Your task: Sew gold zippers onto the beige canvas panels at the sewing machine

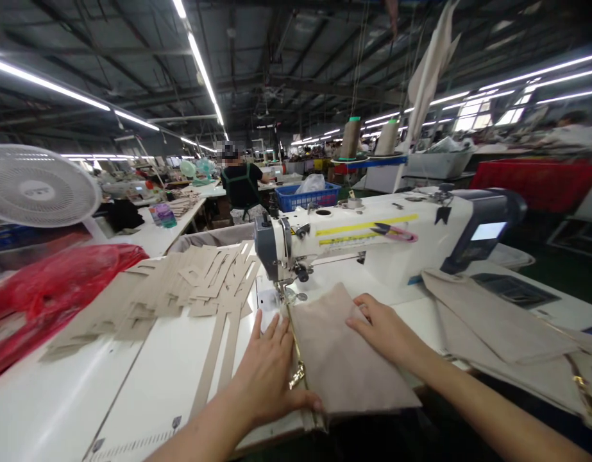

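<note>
A beige fabric panel [344,359] lies on the table with its far left corner close to the needle of a white sewing machine [372,240]. Along its left edge runs a gold zipper [296,350] with a gold puller. My left hand [271,369] rests flat, fingers spread, on the zipper edge. My right hand [382,327] pinches the panel's right edge between thumb and curled fingers. Cut beige pieces with slots [223,276] are heaped to the left of the machine head. Small scissors [394,232] with pink handles sit against the machine's body.
More beige zippered panels [498,321] are stacked on the right. A red plastic bag [65,289] and a white fan [40,186] stand left. Behind the machine are thread cones [351,138], a blue basket [308,194] and a seated co-worker [240,183]. Red bins [531,185] are at far right.
</note>
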`<state>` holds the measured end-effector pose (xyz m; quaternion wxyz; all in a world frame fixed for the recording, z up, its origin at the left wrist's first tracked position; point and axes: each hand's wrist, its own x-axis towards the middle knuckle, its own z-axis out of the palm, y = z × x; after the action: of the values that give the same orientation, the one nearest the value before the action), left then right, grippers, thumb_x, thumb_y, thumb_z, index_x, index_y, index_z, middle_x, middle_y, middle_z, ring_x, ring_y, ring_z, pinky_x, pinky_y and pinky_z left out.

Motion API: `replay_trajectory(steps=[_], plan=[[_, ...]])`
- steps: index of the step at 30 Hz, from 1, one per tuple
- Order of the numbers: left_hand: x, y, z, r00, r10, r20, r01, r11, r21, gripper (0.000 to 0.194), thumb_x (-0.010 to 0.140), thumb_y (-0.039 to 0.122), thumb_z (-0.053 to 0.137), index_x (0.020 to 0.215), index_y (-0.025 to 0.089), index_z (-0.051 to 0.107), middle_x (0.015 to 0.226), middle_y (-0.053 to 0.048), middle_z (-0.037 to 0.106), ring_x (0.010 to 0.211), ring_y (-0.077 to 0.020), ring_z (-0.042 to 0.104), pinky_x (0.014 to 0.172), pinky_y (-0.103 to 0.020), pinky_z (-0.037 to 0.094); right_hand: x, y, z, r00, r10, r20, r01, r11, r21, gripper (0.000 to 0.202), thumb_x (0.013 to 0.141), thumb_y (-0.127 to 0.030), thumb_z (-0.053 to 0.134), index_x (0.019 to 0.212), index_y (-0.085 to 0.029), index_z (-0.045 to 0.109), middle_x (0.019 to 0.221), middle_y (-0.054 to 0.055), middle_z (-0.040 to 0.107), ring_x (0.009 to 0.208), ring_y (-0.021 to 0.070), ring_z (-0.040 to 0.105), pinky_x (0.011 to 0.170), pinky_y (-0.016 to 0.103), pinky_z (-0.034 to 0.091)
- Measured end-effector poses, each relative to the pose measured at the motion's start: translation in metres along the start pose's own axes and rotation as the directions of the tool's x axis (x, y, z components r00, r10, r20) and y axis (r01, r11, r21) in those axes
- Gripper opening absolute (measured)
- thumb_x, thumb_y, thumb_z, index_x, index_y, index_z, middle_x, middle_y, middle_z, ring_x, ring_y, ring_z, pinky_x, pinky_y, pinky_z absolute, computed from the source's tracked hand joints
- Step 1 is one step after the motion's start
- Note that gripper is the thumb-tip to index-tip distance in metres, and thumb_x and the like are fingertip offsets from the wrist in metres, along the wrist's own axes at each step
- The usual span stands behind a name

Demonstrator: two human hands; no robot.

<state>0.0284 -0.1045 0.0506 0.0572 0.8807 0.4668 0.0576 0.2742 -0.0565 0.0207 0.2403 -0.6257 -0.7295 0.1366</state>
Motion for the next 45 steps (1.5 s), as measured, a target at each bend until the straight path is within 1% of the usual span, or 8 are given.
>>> replay_trajectory(steps=[5,9,20,25,29,37,42,45], plan=[[0.006,-0.011,0.006,0.999,0.008,0.034,-0.008,1.000,0.009,0.116,0.058,0.087,0.044,0.142,0.011,0.023,0.147,-0.019,0.025,0.135,-0.0390,0.016,0.109,-0.060,0.000,-0.002,-0.031,0.007,0.880,-0.407,-0.245,0.276,0.857,-0.435,0.032,0.084,-0.017,0.045,0.113,-0.008,0.056,0.118,0.020,0.059,0.109,0.0310,0.054,0.090,0.044,0.041],[0.005,-0.011,0.008,0.996,-0.013,0.087,0.009,0.999,0.051,0.108,0.067,0.081,0.042,0.143,0.008,0.019,0.148,-0.020,0.020,0.136,-0.0383,0.009,0.109,-0.060,0.001,-0.010,-0.045,0.041,0.772,-0.634,-0.055,0.565,0.722,-0.399,0.044,0.090,-0.024,0.037,0.130,-0.007,0.046,0.139,0.014,0.042,0.130,0.0255,0.034,0.105,0.046,0.029],[-0.001,-0.008,0.017,0.998,-0.060,0.036,0.059,0.998,0.036,0.103,0.070,0.075,0.046,0.143,0.008,0.019,0.149,-0.020,0.013,0.136,-0.0391,0.007,0.108,-0.061,0.003,-0.003,-0.020,0.044,0.964,-0.265,0.032,0.263,0.922,-0.283,0.053,0.091,-0.037,0.037,0.132,-0.005,0.043,0.141,0.019,0.036,0.131,0.0314,0.031,0.104,0.055,0.024],[-0.003,-0.009,0.019,0.999,-0.046,0.012,0.046,0.998,0.038,0.100,0.072,0.074,0.044,0.143,0.008,0.019,0.149,-0.020,0.013,0.136,-0.0394,0.007,0.108,-0.062,0.002,0.034,-0.019,0.015,1.000,0.008,0.025,-0.003,0.978,-0.211,0.033,0.087,-0.034,0.046,0.092,-0.006,0.063,0.091,0.019,0.067,0.086,0.0296,0.063,0.071,0.037,0.047],[-0.004,-0.007,0.017,0.999,-0.043,0.017,0.042,0.998,0.053,0.100,0.074,0.074,0.042,0.142,0.005,0.019,0.148,-0.021,0.014,0.136,-0.0389,0.006,0.108,-0.062,0.002,0.039,-0.017,0.007,0.999,-0.038,0.022,0.042,0.981,-0.190,0.023,0.090,-0.032,0.045,0.079,-0.016,0.059,0.078,0.006,0.067,0.073,0.0188,0.064,0.061,0.024,0.044],[-0.005,0.000,0.021,0.998,-0.060,0.019,0.059,0.996,0.065,0.102,0.073,0.076,0.042,0.141,0.002,0.021,0.147,-0.024,0.014,0.136,-0.0389,0.004,0.107,-0.062,0.002,0.016,-0.032,0.024,0.989,-0.091,-0.115,0.040,0.921,-0.387,0.024,0.087,-0.007,0.036,0.095,-0.008,0.059,0.082,0.020,0.065,0.082,0.0321,0.062,0.072,0.043,0.045],[-0.035,-0.021,-0.001,0.996,-0.081,-0.029,0.082,0.995,0.052,0.094,0.079,0.070,0.044,0.144,0.008,0.014,0.149,-0.020,0.011,0.137,-0.0330,0.006,0.108,-0.060,0.010,-0.005,-0.051,0.045,0.803,-0.593,-0.061,0.573,0.796,-0.197,0.030,0.087,-0.013,0.039,0.107,-0.013,0.061,0.114,0.015,0.060,0.108,0.0267,0.053,0.096,0.042,0.040],[-0.076,-0.045,-0.016,0.983,-0.143,-0.117,0.158,0.979,0.130,0.070,0.087,0.057,0.042,0.142,0.016,0.026,0.148,-0.016,0.020,0.136,-0.0319,0.016,0.107,-0.061,0.013,-0.018,-0.052,0.058,0.744,-0.665,-0.061,0.666,0.746,-0.010,0.034,0.089,-0.017,0.038,0.114,-0.013,0.060,0.116,0.015,0.059,0.107,0.0245,0.054,0.093,0.041,0.045]])
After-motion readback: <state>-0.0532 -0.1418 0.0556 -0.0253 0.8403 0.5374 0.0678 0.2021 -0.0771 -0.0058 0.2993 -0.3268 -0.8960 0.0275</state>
